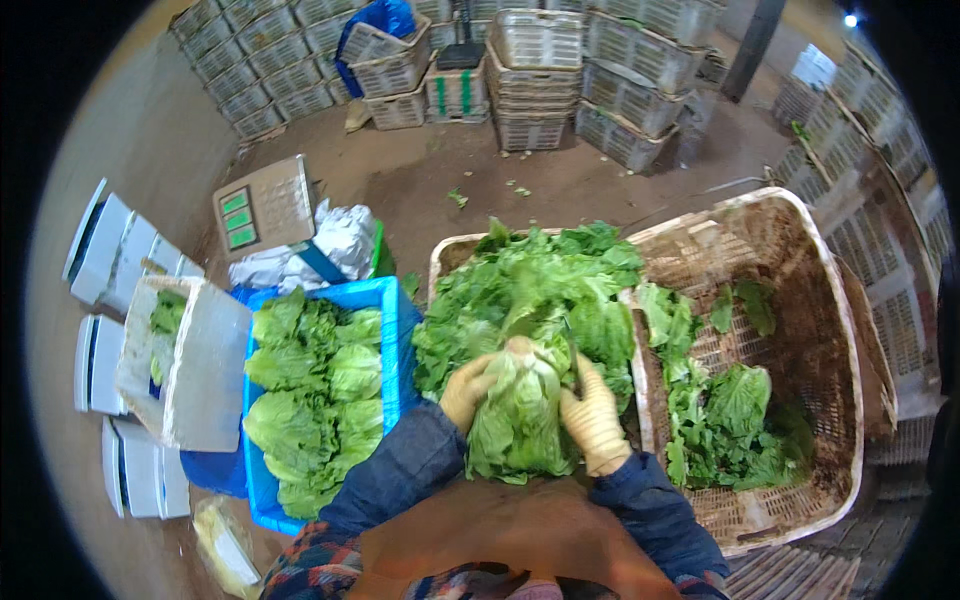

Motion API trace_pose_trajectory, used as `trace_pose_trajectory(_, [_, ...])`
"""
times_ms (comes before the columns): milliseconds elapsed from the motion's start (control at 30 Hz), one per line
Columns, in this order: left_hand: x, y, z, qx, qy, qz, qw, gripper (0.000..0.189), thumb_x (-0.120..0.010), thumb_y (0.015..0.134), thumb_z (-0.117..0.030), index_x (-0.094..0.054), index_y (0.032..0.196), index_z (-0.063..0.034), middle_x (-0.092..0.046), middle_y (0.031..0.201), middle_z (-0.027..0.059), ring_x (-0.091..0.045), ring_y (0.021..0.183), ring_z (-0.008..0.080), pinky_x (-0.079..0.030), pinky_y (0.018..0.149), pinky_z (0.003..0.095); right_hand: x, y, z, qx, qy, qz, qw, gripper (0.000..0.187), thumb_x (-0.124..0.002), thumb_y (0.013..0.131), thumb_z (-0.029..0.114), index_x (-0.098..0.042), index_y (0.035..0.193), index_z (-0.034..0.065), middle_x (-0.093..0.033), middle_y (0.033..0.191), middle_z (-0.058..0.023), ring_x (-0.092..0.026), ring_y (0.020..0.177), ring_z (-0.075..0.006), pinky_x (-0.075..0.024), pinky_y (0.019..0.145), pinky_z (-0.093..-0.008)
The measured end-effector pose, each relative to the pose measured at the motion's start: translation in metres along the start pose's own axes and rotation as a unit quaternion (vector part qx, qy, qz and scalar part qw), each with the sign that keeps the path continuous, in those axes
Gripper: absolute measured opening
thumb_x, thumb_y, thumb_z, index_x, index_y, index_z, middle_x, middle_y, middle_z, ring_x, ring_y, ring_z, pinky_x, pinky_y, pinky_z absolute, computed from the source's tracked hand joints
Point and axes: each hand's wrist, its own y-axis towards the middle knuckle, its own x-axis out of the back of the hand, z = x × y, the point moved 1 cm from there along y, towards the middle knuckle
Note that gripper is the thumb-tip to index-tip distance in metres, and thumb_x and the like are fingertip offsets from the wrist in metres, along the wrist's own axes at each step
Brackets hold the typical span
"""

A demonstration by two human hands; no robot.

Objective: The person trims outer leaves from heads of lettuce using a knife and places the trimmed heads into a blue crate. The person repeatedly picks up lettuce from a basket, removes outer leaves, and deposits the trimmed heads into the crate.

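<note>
A head of leafy lettuce [523, 420], its pale cut stem end pointing away from me, is held in front of my apron. My left hand [466, 391], in a cream-coloured glove, grips its left side. On the other side my right hand [594, 420], gloved alike, holds a knife [571, 345] with its narrow dark blade upright beside the head; the fingers are partly hidden. Just beyond both hands, loose green lettuce [540, 262] heaps over a plastic crate [444, 259]. Rows of lettuce heads [315, 390] fill a blue crate [405, 337] on the left.
A large dirty plastic crate [844, 360] with loose leaves [739, 401] stands at the right. Left are a foam box [214, 367], further white boxes [139, 255] and a platform scale [262, 206]. Stacked crates [532, 82] line the back; leaf scraps [457, 198] lie on the floor.
</note>
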Motion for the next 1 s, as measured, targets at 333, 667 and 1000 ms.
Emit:
trace_pose_trajectory(333, [0.006, 0.014, -0.027, 0.033, 0.101, 0.049, 0.993, 0.044, -0.065, 0.093, -0.025, -0.063, 0.131, -0.0011, -0.068, 0.120, 0.0055, -0.062, 0.112, 0.0144, -0.049, 0.100, 0.0320, 0.078, -0.010, 0.066, 0.144, -0.397, 0.129, 0.897, 0.059, -0.067, 0.081, 0.010, -0.056, 0.139, 0.0074, -0.070, 0.107, -0.0132, -0.070, 0.096, -0.0335, -0.0567, 0.082, -0.0444])
trace_pose_trajectory(667, [-0.044, -0.039, -0.010, -0.042, 0.184, 0.110, 0.976, 0.040, -0.059, 0.100, -0.011, -0.051, 0.139, -0.0044, -0.061, 0.132, 0.0041, -0.054, 0.123, 0.0120, -0.044, 0.106, 0.0338, 0.074, -0.013, 0.022, 0.181, -0.408, 0.118, 0.887, 0.045, -0.063, 0.082, 0.008, -0.060, 0.127, 0.0062, -0.070, 0.102, -0.0146, -0.072, 0.087, -0.0338, -0.0577, 0.075, -0.0452])
trace_pose_trajectory(1000, [-0.010, -0.001, -0.030, 0.019, 0.085, -0.070, 0.994, 0.047, -0.056, 0.101, -0.026, -0.055, 0.139, 0.0017, -0.065, 0.132, 0.0111, -0.063, 0.120, 0.0198, -0.047, 0.105, 0.0342, 0.087, 0.034, -0.006, 0.001, -0.026, 0.126, 0.992, 0.050, -0.073, 0.093, 0.025, -0.062, 0.136, 0.0031, -0.071, 0.125, -0.0178, -0.068, 0.113, -0.0238, -0.0530, 0.097, -0.0344])
